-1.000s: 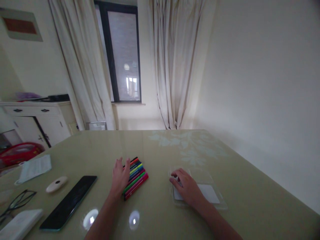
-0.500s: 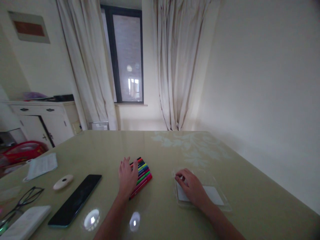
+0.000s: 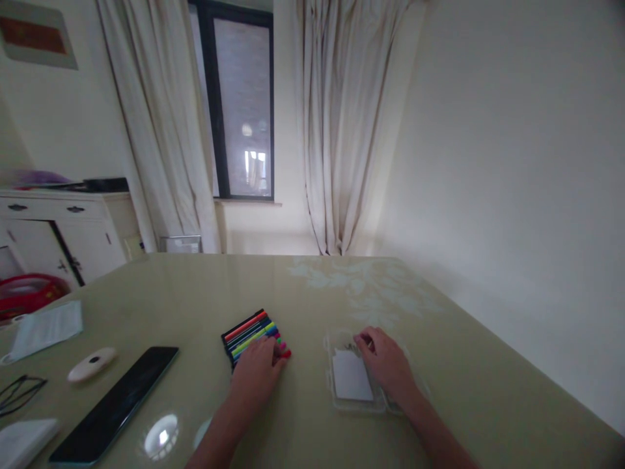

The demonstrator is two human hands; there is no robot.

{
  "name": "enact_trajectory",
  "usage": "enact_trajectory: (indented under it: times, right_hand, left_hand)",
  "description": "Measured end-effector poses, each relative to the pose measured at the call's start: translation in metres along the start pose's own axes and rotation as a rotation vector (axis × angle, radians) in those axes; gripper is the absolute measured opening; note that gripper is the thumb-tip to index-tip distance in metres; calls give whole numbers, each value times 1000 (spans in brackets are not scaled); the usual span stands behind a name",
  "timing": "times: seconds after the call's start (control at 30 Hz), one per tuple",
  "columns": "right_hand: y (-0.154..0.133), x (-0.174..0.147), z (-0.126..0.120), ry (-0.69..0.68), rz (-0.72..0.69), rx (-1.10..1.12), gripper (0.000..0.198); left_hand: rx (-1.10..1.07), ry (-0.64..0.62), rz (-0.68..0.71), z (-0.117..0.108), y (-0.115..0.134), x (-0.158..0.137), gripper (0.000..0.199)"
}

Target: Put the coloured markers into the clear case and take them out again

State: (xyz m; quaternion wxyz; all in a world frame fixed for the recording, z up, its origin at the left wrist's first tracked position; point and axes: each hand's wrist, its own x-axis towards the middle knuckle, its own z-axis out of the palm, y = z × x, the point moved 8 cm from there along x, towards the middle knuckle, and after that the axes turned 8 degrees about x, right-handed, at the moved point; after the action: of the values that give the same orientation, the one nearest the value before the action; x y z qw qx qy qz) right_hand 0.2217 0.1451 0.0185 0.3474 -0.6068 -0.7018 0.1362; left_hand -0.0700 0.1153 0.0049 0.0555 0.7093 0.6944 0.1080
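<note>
Marker pens (image 3: 249, 333) of several colours lie side by side in a dark holder. My left hand (image 3: 258, 366) is curled over their near right end, its fingertips around the pens beside the red and pink ends. To the right is a clear plastic case (image 3: 330, 378) with a stack of white cards (image 3: 352, 376) inside. Small thin items (image 3: 349, 346), too small to name, show above the cards. My right hand (image 3: 385, 361) is over the case's right part, thumb and fingers pinched near those items. What it pinches is hidden.
At the left lie a black phone (image 3: 117, 404), a pale oval object (image 3: 92, 365), a face mask (image 3: 46, 329), glasses (image 3: 22, 394) and a white box (image 3: 24, 443). Beyond the table (image 3: 244, 280) are curtains and a window. A wall runs along the right side.
My left hand has moved from the markers' left side to their near right end, uncovering the left part. The white cards now show left of my right hand. The view has shifted slightly right.
</note>
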Motion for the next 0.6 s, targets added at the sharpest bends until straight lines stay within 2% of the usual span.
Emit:
enact_trajectory:
  times: [0.2, 0.43, 0.53, 0.6]
  right_hand:
    - [-8, -2, 2, -36, -8, -3, 22]
    - [-10, -2, 1, -43, -10, -15, 19]
    - [-24, -5, 0, 6, -59, 28, 25]
    - [-43, -11, 4, -14, -136, 119, 30]
  left_hand:
    - [-23, 79, 119, 4, 30, -8, 22]
    - [-48, 72, 98, -4, 26, -4, 19]
    - [-142, 73, 135, -2, 35, -4, 20]
    - [-169, 57, 182, 3, 46, -6, 23]
